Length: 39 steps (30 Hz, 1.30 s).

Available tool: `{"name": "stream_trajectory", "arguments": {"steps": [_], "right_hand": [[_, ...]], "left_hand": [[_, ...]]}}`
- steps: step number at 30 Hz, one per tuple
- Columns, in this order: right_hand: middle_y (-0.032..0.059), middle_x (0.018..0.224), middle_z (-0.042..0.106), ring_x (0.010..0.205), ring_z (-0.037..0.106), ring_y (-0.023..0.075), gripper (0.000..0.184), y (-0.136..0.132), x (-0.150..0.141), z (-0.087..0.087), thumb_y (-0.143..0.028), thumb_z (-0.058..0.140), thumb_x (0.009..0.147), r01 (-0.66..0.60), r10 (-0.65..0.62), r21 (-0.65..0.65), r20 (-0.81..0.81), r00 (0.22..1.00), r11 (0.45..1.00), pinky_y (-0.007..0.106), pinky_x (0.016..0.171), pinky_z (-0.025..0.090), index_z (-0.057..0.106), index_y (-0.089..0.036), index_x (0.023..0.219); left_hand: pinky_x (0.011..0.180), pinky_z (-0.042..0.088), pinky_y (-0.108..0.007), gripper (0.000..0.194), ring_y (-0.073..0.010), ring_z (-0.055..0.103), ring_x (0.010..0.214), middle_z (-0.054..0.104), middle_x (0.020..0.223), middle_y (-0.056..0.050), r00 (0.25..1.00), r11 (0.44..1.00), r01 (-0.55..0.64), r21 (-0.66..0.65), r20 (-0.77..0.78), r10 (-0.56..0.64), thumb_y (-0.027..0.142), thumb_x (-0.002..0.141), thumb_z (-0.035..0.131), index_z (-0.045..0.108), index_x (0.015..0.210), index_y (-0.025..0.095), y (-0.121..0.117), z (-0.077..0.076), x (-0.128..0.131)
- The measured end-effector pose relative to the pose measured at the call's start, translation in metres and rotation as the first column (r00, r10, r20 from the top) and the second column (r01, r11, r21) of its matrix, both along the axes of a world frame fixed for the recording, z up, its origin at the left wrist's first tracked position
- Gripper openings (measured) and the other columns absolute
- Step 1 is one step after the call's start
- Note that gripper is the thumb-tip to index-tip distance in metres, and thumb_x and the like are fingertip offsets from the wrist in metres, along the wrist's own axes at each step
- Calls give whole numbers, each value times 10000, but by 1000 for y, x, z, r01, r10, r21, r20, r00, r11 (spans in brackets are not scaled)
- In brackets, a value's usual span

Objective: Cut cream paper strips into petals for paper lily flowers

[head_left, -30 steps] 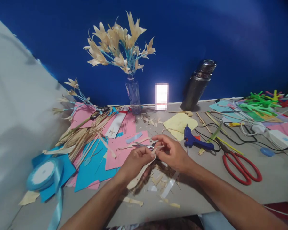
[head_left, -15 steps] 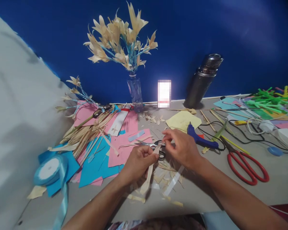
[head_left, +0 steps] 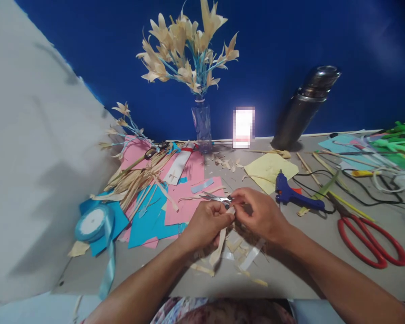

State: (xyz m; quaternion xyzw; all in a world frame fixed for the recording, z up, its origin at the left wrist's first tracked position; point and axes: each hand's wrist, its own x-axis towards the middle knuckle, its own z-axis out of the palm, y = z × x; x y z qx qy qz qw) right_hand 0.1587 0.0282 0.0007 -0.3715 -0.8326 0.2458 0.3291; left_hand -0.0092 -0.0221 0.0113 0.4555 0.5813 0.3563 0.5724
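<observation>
A pale, dried husk strip (head_left: 218,251) hangs down from between the thumb and fingers of my left hand (head_left: 205,223). My right hand (head_left: 263,215) is closed at the strip's upper end, its fingertips pinching there close to my left thumb. Just behind both hands lies a small pair of scissors (head_left: 216,197) with dark handles, partly hidden by my fingers; its blades point left over pink paper (head_left: 178,211). Under the hands, husk scraps (head_left: 236,246) and a clear plastic strip (head_left: 252,255) lie on the table.
To the left are a light-blue ribbon roll (head_left: 91,222), blue paper (head_left: 145,229) and a husk bundle (head_left: 138,171). Behind stand a bottle (head_left: 201,126) of husk flowers and a leaning dark flask (head_left: 305,110). A blue glue gun (head_left: 295,195) and red-handled scissors (head_left: 371,240) lie right.
The view has shifted, so the scene sits further right. My right fingertips have come down and closer to my left thumb on the husk strip.
</observation>
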Motion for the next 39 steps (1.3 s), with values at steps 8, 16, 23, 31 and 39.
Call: {"name": "stream_trajectory", "arguments": {"steps": [8, 16, 23, 31, 39], "right_hand": [[83, 1179, 685, 1059, 648, 225, 586, 13, 14, 12, -49, 543, 749, -83, 79, -47, -87, 993, 995, 348, 893, 498, 504, -217, 1309], [56, 875, 732, 841, 667, 223, 295, 17, 13, 6, -67, 521, 793, -54, 57, 130, -17, 998, 990, 352, 797, 497, 639, -213, 1021], [54, 769, 728, 685, 662, 193, 161, 26, 22, 22, -325, 661, 813, 25, -192, -498, -288, 938, 867, 291, 607, 491, 665, -181, 887], [-32, 574, 514, 518, 440, 104, 355, -7, -9, 11, -488, 673, 833, -250, -120, -673, -452, 884, 696, 238, 491, 337, 579, -180, 685], [-31, 596, 524, 543, 443, 108, 266, -4, -1, 14, -405, 686, 827, -230, -100, -630, -444, 890, 742, 240, 509, 338, 613, -173, 717]], "left_hand": [[389, 243, -192, 267, -74, 414, 327, 460, 401, 54, 999, 1000, 19, -21, -44, -20, 314, 737, 664, 510, 561, 185, -2, -1, -3], [418, 223, -212, 272, -83, 396, 369, 462, 436, 43, 990, 998, 54, 38, -134, -49, 307, 757, 629, 497, 550, 191, -3, 3, -2], [534, 232, -256, 243, -125, 414, 507, 509, 534, 18, 830, 906, 8, 423, -507, 230, 249, 832, 569, 523, 599, 202, -9, 5, -1], [628, 311, -301, 216, -200, 521, 730, 614, 746, -66, 585, 711, 310, 631, -716, 381, 186, 886, 486, 594, 700, 204, -15, 5, -3], [675, 469, -282, 246, -169, 598, 741, 647, 824, -48, 995, 981, -42, 187, 101, 23, 390, 818, 661, 609, 919, 172, -7, 19, -5]]}}
